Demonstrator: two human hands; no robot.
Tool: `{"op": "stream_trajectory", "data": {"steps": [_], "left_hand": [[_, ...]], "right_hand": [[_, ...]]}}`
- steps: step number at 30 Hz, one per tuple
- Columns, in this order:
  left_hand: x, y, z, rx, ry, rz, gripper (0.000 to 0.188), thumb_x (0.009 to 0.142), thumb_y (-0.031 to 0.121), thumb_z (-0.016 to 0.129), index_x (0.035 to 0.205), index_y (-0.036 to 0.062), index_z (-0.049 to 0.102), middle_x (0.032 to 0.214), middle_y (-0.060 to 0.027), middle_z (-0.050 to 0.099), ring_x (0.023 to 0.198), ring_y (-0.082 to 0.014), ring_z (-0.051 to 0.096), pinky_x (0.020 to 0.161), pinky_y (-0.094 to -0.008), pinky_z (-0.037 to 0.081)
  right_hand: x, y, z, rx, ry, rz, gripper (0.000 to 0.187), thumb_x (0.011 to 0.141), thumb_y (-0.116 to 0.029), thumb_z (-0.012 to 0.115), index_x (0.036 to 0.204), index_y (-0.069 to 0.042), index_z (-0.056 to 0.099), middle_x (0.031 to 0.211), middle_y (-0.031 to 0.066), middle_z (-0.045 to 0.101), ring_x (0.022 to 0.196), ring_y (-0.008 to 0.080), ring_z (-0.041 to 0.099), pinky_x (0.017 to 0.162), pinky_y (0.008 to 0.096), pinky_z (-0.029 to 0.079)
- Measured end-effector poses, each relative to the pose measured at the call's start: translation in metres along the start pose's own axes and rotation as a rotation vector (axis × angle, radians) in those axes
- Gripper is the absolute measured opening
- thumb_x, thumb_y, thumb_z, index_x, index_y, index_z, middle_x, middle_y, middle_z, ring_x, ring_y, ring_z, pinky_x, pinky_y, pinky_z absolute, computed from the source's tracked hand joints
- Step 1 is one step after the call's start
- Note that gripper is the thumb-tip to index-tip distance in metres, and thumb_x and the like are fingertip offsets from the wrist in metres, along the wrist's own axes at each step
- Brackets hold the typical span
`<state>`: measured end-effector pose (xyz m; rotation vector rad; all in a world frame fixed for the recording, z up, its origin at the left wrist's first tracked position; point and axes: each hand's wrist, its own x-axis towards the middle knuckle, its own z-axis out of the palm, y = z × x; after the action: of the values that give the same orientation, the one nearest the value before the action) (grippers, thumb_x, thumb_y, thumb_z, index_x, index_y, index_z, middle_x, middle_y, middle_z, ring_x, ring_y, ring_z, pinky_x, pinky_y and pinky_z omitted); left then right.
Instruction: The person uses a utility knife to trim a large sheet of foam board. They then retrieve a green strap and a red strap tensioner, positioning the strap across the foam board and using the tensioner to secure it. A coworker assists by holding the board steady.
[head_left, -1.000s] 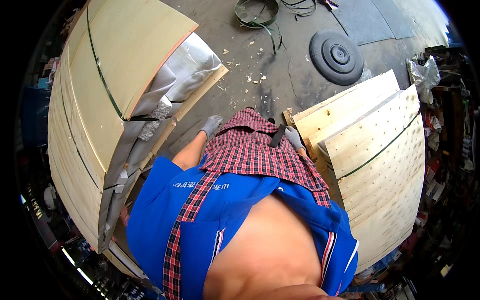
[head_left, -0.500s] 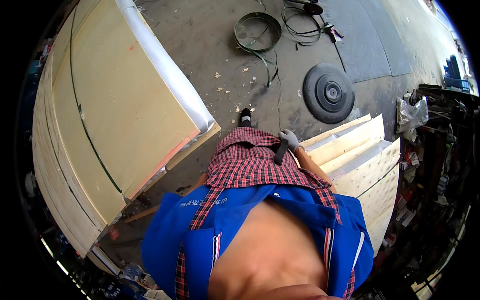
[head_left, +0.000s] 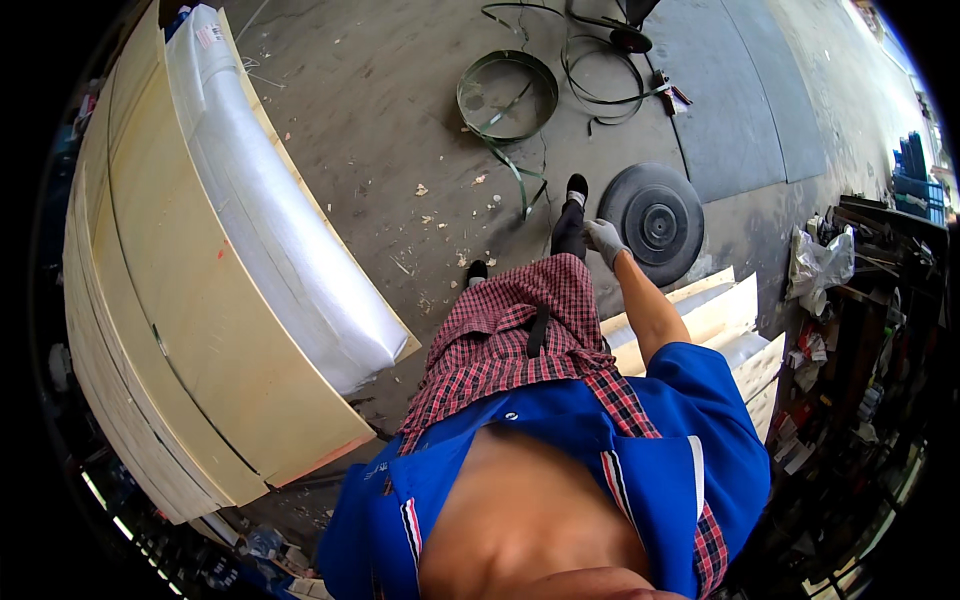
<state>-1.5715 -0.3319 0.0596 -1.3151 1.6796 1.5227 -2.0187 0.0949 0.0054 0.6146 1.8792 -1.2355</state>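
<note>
In the head view, the gloved right hand (head_left: 606,241) is being held out beside a ridged black disc (head_left: 657,226) on the grey floor (head_left: 370,150). A plaid apron (head_left: 490,345) is being worn over a blue shirt (head_left: 690,420), while at left a white-wrapped bundle (head_left: 275,230) is being flanked by a pale wooden panel (head_left: 190,270).

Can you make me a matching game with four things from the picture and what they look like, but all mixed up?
Things:
1. round disc on the floor
2. apron
3. right hand
4. shirt

Looks:
A. gloved in grey
B. mostly bright blue
C. all black, with rings
D. checked, with red and black in it

Right pairs: 1-C, 2-D, 3-A, 4-B.
</note>
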Motion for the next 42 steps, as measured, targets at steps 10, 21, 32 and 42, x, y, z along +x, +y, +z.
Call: {"op": "stream_trajectory", "data": {"steps": [10,21,32,42], "left_hand": [[-0.033,0.136,0.085,-0.070,0.327,-0.229,0.040,0.099,0.024,0.047,0.126,-0.0063,0.051,0.126,-0.0187,0.058,0.117,-0.0267,0.055,0.099,-0.0342,0.043],[-0.028,0.277,0.297,-0.023,0.198,-0.557,0.042,0.099,0.023,0.047,0.128,-0.0084,0.048,0.129,-0.0202,0.056,0.121,-0.0272,0.053,0.101,-0.0343,0.041],[0.073,0.419,0.320,-0.261,0.233,-0.041,0.050,0.101,0.026,0.043,0.139,-0.0074,0.036,0.141,-0.0188,0.044,0.130,-0.0260,0.045,0.108,-0.0334,0.035],[0.018,0.484,0.276,-1.005,-0.072,0.234,0.046,0.103,0.037,0.039,0.131,0.0013,0.050,0.110,-0.0118,0.066,0.101,-0.0211,0.063,0.092,-0.0345,0.049]], "right_hand": [[0.283,-0.094,-0.150,0.746,0.024,0.236,0.028,0.092,-0.031,0.056,0.074,-0.016,0.040,0.057,-0.0034,0.034,0.044,0.0111,0.032,0.040,0.0262,0.028],[0.571,-0.186,-0.289,0.699,0.290,0.296,0.104,0.074,-0.057,0.066,0.153,-0.014,0.013,0.160,0.0135,0.003,0.147,0.0328,0.001,0.116,0.0479,0.010],[0.417,-0.329,-0.137,1.113,-0.370,-0.077,0.041,0.101,-0.043,0.041,0.104,-0.003,0.051,0.066,-0.0017,0.038,0.059,0.0158,0.041,0.073,0.0405,0.050],[-0.047,-0.195,-0.004,-0.233,-1.395,-0.121,0.045,0.101,-0.043,0.042,0.086,-0.004,0.056,0.071,-0.0003,0.052,0.067,0.0100,0.048,0.063,0.0265,0.042]]}}
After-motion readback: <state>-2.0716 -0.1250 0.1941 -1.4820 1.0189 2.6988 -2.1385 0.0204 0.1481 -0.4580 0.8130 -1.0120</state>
